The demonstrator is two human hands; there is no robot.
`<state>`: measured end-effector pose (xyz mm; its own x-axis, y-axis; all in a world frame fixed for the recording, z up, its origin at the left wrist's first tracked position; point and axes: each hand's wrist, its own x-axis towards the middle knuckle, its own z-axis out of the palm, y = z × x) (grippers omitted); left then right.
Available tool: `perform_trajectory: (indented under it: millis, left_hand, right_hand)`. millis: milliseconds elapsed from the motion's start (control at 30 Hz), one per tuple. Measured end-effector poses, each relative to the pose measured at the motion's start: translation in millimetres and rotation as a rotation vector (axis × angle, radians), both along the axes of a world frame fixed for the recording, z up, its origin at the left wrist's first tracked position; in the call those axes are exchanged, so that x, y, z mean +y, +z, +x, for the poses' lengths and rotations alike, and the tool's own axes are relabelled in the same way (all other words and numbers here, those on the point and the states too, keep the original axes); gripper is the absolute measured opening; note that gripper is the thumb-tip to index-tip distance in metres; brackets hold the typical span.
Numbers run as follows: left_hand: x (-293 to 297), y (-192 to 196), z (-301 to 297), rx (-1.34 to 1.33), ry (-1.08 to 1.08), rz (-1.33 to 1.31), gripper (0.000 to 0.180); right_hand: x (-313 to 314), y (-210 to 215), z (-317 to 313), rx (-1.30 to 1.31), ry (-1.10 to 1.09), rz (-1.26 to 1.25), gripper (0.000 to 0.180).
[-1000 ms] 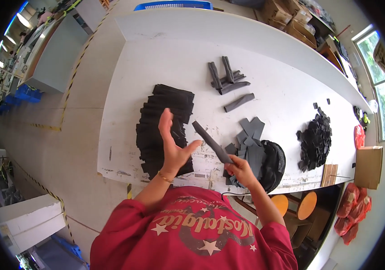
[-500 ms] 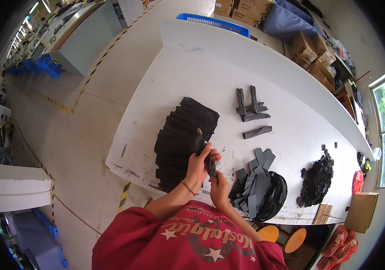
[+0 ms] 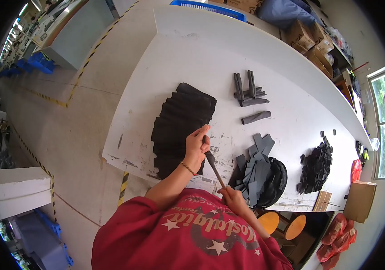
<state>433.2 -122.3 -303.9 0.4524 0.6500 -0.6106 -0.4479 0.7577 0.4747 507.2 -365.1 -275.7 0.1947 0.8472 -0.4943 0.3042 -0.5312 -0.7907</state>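
My left hand (image 3: 197, 145), a beaded bracelet at its wrist, is closed on a small dark fabric piece (image 3: 205, 140), mostly hidden by the fingers. From it a thin brownish stick (image 3: 216, 170) slants down to my right hand (image 3: 233, 198), which is closed round its lower end. The stick's upper part looks dark, and I cannot tell whether fabric still covers it. Just beyond my left hand lies a wide overlapping stack of black fabric pieces (image 3: 181, 121) on the white table (image 3: 192, 58).
Several dark rolled fabric tubes (image 3: 255, 118) lie beyond my hands. To the right are loose grey strips (image 3: 259, 166), a black bundle (image 3: 274, 180) and a heap of small black pieces (image 3: 316, 166). A low white wall (image 3: 264, 45) edges the table; round stools (image 3: 295, 227) stand below.
My right hand has moved down and right, toward my body, with the stick, baring a long stretch of it. My left hand has shifted slightly up. The view has moved a little.
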Motion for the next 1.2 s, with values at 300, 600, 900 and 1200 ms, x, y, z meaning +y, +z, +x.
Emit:
perform_trajectory:
  millis: [300, 600, 900, 1200]
  left_hand:
    - [46, -2, -4, 0.008, 0.164, 0.144, 0.037]
    - [30, -2, 11, -0.072, 0.248, -0.109, 0.031]
    - [-6, 6, 1, -0.053, -1.056, 0.626, 0.027]
    - [0, 10, 5, 0.13, -0.878, 0.713, 0.031]
  right_hand:
    - [-17, 44, 10, -0.431, -0.071, 0.124, 0.02]
    - [130, 29, 1, -0.387, -0.413, 0.651, 0.016]
    - [133, 22, 44, -0.271, -0.331, 0.397, 0.013]
    - [139, 5, 50, 0.043, -0.518, 0.457, 0.016]
